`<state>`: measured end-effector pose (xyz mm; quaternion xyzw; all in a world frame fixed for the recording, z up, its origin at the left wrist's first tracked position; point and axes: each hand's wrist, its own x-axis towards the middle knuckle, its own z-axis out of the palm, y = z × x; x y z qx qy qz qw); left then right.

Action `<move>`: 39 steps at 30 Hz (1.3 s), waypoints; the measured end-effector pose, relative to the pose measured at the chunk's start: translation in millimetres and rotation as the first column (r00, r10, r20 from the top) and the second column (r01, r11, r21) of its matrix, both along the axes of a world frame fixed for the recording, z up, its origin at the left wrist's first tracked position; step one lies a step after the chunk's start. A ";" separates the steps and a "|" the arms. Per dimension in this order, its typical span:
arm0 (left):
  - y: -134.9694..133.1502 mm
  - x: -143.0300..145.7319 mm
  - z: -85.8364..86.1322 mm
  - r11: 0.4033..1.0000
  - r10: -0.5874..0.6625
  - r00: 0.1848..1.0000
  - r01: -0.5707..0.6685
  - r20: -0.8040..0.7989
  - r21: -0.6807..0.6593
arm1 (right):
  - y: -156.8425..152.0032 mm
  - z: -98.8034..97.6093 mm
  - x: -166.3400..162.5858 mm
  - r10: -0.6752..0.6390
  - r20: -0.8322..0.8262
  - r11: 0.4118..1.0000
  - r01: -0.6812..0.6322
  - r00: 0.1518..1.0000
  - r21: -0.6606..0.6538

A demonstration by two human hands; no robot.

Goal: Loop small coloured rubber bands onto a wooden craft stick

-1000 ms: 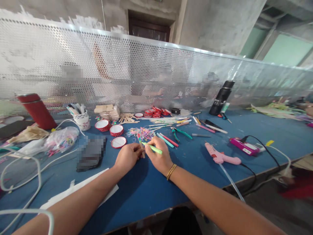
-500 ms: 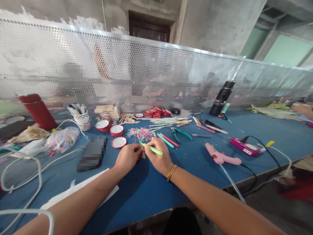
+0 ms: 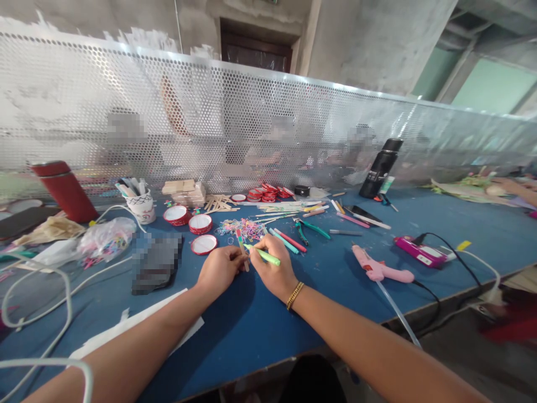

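Note:
Pinched in my left hand (image 3: 222, 267) is a slim wooden craft stick (image 3: 240, 239), its far end coloured red and teal. My right hand (image 3: 272, 266) grips a light green marker (image 3: 267, 256), whose tip points at the stick from the right. Whether the tip touches the wood I cannot tell. Just beyond the stick lies a heap of small colourful rubber bands (image 3: 241, 228). A teal marker (image 3: 286, 242) and a red marker (image 3: 293, 239) rest beyond my right hand.
Green-handled pliers (image 3: 310, 229), a pink glue gun (image 3: 380, 270) and a purple power strip (image 3: 422, 253) lie to the right. Red-rimmed round lids (image 3: 204, 244), a paper cup of pens (image 3: 141, 206) and a red bottle (image 3: 65, 190) are left. A perforated metal screen (image 3: 251, 123) runs behind.
The green marker's tip has shifted slightly to the right, away from the craft stick. My left hand has stayed in place. At the far right, another person's hand has moved a little.

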<state>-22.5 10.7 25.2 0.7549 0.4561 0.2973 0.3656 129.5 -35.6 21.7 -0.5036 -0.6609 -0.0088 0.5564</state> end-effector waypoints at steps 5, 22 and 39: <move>0.2 -0.5 0.0 1.000 -0.005 1.000 0.005 0.011 0.002 | -1.0 0.6 -1.0 0.034 0.023 0.999 -0.035 0.999 0.014; 1.1 -0.4 -0.4 1.000 0.006 1.000 -0.006 -0.003 0.002 | 0.2 1.0 0.9 -0.019 0.007 1.000 0.019 1.000 -0.015; 0.4 -0.2 1.0 1.000 -0.003 1.000 0.003 0.002 -0.002 | -0.3 1.8 0.0 -0.010 0.035 1.000 0.010 0.999 -0.004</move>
